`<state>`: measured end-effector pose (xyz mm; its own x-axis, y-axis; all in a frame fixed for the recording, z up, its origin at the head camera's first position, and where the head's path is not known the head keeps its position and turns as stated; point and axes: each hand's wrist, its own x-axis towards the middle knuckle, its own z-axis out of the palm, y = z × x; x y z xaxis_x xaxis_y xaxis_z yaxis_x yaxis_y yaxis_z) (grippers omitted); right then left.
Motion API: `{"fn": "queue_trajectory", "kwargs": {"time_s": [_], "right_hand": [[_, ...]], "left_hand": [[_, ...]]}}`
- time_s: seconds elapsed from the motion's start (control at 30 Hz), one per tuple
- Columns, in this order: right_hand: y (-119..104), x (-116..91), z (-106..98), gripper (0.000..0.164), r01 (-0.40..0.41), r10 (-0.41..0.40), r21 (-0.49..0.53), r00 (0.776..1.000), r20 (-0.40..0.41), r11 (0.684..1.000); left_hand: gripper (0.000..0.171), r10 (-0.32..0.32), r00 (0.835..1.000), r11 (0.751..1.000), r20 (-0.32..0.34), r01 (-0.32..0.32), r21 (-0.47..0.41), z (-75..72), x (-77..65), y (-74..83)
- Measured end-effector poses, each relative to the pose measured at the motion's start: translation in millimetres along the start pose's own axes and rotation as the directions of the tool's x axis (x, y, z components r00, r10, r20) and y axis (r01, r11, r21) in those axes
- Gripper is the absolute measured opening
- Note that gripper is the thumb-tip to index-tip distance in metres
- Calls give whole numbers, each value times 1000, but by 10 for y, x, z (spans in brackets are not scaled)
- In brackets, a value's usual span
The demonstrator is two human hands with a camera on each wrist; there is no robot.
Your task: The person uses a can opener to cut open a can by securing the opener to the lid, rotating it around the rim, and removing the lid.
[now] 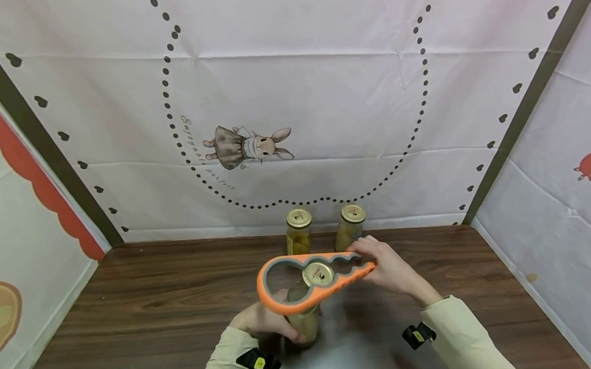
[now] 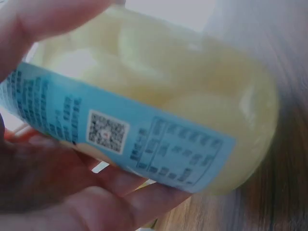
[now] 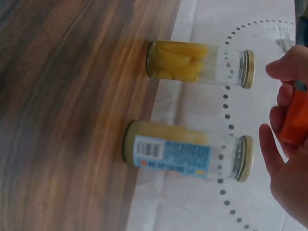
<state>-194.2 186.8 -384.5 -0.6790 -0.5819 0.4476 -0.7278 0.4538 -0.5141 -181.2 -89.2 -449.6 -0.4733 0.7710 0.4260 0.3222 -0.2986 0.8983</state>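
Observation:
My left hand (image 1: 264,320) grips a glass jar (image 1: 308,326) of pale fruit around its body, above the table. In the left wrist view the jar's blue label (image 2: 108,132) faces the camera, with the thumb across one side and the fingers beneath. My right hand (image 1: 390,267) holds an orange jar opener (image 1: 293,308) with a grey scalloped inner edge by its narrow right end. The jar's gold lid (image 1: 318,274) shows inside the opener's loop. In the right wrist view, the fingers curl around the orange handle (image 3: 296,115).
Two more gold-lidded jars stand at the back edge of the wooden table (image 1: 172,300): a yellow-fruit jar (image 1: 298,240) and, right of it, a pale jar (image 1: 346,234). A printed white cloth (image 1: 351,105) hangs behind them, with more cloth at both sides.

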Motion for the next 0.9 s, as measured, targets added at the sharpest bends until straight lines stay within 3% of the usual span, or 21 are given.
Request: {"fn": "queue_trajectory", "kwargs": {"time_s": [0.07, 0.13, 0.33, 0.4, 0.6, 0.77, 0.9], "right_hand": [[22, -63, -13, 28, -39, 39, -1, 999, -23, 999], [36, -124, -23, 27, -77, 76, -9, 996, -49, 997], [25, -280, -54, 30, -257, 251, -54, 963, -100, 965], [17, -327, -63, 31, -312, 304, -66, 946, -109, 948], [10, -465, -106, 29, -442, 424, -104, 892, -159, 891], [42, -582, -82, 30, -518, 484, -147, 849, -212, 843], [79, -650, -42, 29, -536, 489, -187, 837, -247, 823]], "left_hand": [[77, -169, 984, 984, -62, 172, 52, 5, -114, 99], [65, -318, 942, 947, -109, 322, 18, -9, -166, 95], [58, -442, 861, 896, -254, 439, -70, -77, -156, 75], [54, -458, 835, 885, -306, 462, -65, -114, -162, 74], [55, -398, 794, 893, -459, 451, 5, -230, -183, 24], [57, -371, 728, 886, -576, 463, 15, -332, -189, -37], [57, -372, 676, 884, -636, 467, -22, -439, -175, -68]]}}
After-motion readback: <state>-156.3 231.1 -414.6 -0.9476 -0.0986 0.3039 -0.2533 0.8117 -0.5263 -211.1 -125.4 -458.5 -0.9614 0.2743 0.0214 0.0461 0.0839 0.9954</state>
